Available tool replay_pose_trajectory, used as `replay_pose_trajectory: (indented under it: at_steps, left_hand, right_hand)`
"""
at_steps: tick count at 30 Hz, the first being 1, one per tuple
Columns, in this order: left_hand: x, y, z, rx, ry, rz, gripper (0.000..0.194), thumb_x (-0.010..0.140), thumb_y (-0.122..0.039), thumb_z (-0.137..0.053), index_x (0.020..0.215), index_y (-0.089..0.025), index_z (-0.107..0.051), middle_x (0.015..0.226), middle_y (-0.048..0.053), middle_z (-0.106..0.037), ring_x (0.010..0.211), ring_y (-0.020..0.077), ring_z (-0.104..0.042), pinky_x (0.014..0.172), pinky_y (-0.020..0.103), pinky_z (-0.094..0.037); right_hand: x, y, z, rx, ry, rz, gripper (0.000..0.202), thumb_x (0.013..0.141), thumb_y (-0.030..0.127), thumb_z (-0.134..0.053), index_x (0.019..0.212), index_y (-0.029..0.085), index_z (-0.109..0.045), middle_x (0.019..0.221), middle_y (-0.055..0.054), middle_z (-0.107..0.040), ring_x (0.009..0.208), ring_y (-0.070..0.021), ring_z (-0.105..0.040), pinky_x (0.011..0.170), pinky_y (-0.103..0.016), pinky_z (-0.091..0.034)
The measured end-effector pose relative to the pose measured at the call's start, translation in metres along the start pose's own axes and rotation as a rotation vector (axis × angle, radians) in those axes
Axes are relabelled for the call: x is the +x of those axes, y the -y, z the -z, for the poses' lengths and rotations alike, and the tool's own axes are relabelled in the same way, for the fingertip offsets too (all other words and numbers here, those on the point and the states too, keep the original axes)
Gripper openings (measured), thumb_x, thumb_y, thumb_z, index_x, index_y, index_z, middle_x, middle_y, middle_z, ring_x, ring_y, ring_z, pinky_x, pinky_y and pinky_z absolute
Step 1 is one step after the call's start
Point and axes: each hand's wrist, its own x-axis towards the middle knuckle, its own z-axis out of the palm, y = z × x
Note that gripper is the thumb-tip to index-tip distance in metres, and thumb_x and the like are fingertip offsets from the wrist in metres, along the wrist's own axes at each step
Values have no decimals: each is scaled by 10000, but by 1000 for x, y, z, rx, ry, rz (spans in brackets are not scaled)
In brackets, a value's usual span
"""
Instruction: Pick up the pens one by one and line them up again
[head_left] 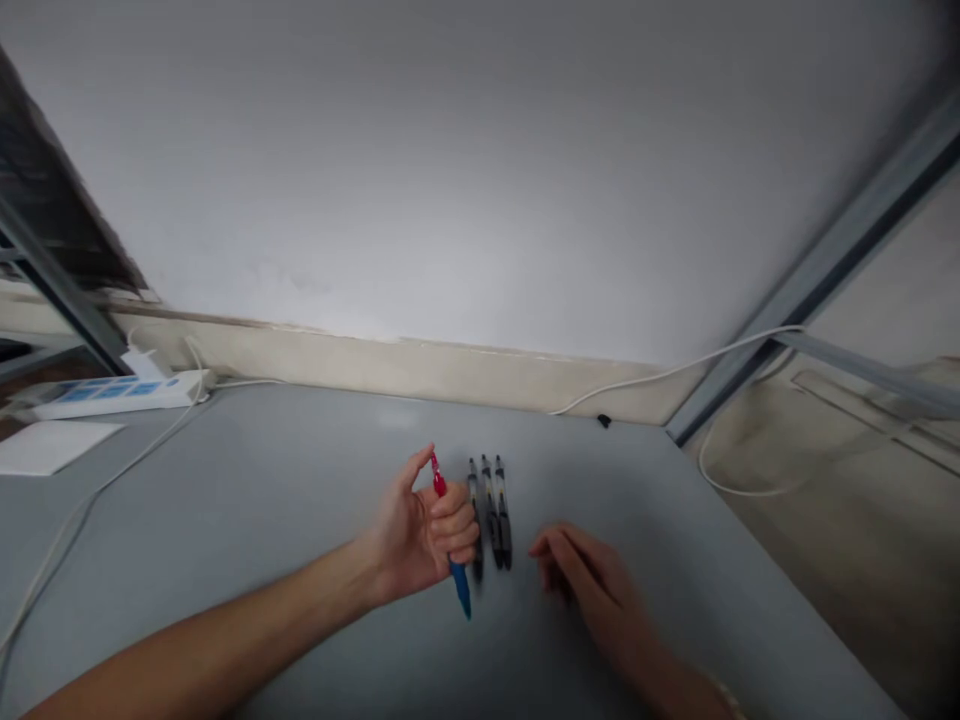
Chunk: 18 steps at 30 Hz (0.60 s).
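Red and blue pen (450, 540) stands nearly upright, gripped in the left hand (420, 535) at lower middle. Three black pens (491, 510) lie just beside, pointing away. Right hand (589, 580) rests loose, holding nothing, on the grey surface (262, 480).

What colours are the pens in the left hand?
One red pen and one blue pen, gripped in the left hand; head view.

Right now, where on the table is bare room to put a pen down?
Bare table lies between the left hand and the power strip, and right of the right hand toward the edge. It is crowded between the hands, where three black pens lie side by side.
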Motion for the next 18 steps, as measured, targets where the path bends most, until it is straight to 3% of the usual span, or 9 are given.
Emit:
replay_pose_trajectory:
  at_steps: [8,18]
  left_hand:
    - [-1,-1,2,-22,-30,104,525,909,-521,-399,489,-208,-362,455,-45,-280,454,120,-244,506,263,-340]
    - [0,-12,5,-8,-44,128,520,913,-530,-407,501,-224,-321,443,-41,-302,438,120,-255,488,262,-363]
  right_hand:
    - [2,-6,-1,-27,-20,19,287,1020,384,-566,857,168,-663,693,53,-646,527,-105,-605,528,-258,-522]
    - [5,-7,3,-66,-34,13,275,1019,375,-571,866,166,-665,704,51,-654,531,-104,-612,528,-258,-528]
